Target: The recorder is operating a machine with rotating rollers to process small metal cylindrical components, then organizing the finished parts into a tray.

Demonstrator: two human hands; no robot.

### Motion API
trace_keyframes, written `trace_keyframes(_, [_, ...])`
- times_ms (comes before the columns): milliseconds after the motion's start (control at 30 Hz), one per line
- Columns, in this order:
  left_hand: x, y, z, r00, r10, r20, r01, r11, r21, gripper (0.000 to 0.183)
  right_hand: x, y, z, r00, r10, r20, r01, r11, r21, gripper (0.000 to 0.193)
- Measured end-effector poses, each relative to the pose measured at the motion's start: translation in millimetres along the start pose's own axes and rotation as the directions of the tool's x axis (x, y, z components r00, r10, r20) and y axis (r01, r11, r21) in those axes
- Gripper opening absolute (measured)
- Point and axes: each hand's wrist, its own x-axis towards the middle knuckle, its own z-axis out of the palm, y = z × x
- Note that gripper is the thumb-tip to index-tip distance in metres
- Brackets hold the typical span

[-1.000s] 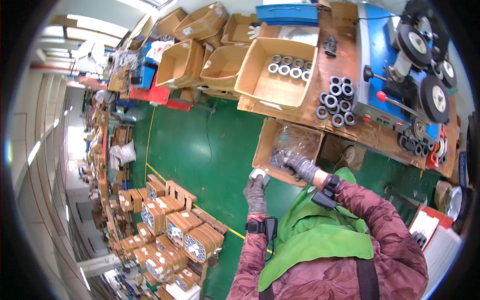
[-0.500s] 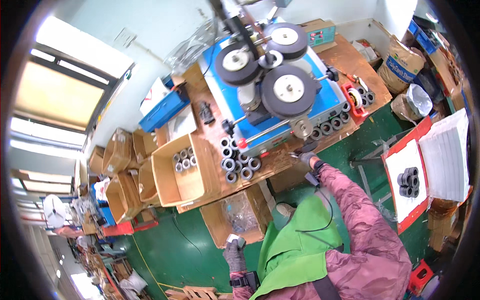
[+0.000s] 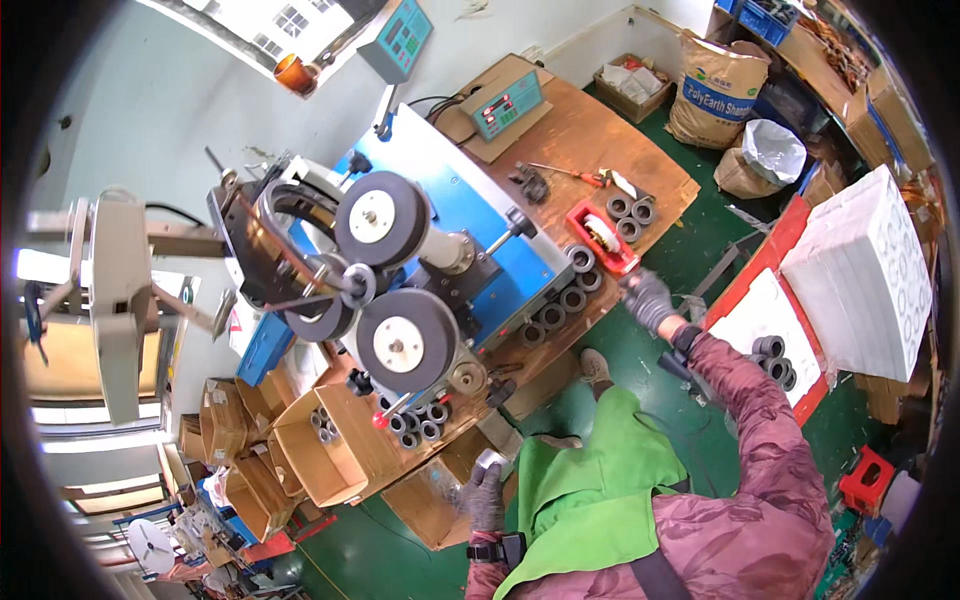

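Note:
My left hand (image 3: 484,502), in a grey glove, is closed round a small white block-like piece (image 3: 491,459) beside an open cardboard box below the bench. My right hand (image 3: 650,300), also gloved, is at the near end of a red tape dispenser (image 3: 603,237) on the bench's front edge. Its fingers are bent together; whatever lies between them is too small to make out. Dark grey rings (image 3: 552,316) stand in a row beside the dispenser, along the blue-topped machine (image 3: 478,215) with black rubber wheels (image 3: 403,340).
More rings (image 3: 640,210) lie past the dispenser, near an orange-handled screwdriver (image 3: 590,178). Another ring cluster (image 3: 420,425) sits beside a cardboard box (image 3: 330,455) at left. On my right, a white board (image 3: 765,315) carries rings next to stacked white sheets (image 3: 862,275).
My right hand has moved right, from the bench front below the machine to the tape dispenser. My view has turned rightward. The left hand still holds the white piece.

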Motion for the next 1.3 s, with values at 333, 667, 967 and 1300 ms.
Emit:
trace_keyframes(333, [6, 36, 58, 0.997, -0.064, 0.031, 0.063, 0.998, 0.031, 0.036, 97, 52, 34, 0.771, 0.503, 0.39, -0.567, 0.821, 0.062, 0.044])
trace_keyframes(667, [17, 31, 67, 0.996, -0.092, 0.011, 0.093, 0.992, -0.083, 0.037, 85, 87, 52, 0.904, 0.349, 0.245, -0.426, 0.752, 0.502, 0.033])
trace_keyframes(967, [22, 51, 92, 0.993, -0.107, 0.042, 0.105, 0.993, 0.049, 0.029, 14, 69, 3, 0.73, 0.402, 0.553, -0.682, 0.48, 0.552, 0.016])
trace_keyframes(1300, [23, 47, 87, 0.993, -0.081, 0.085, 0.078, 0.996, 0.043, 0.03, 46, 85, 33, 0.779, 0.369, 0.507, -0.555, 0.782, 0.283, 0.038])
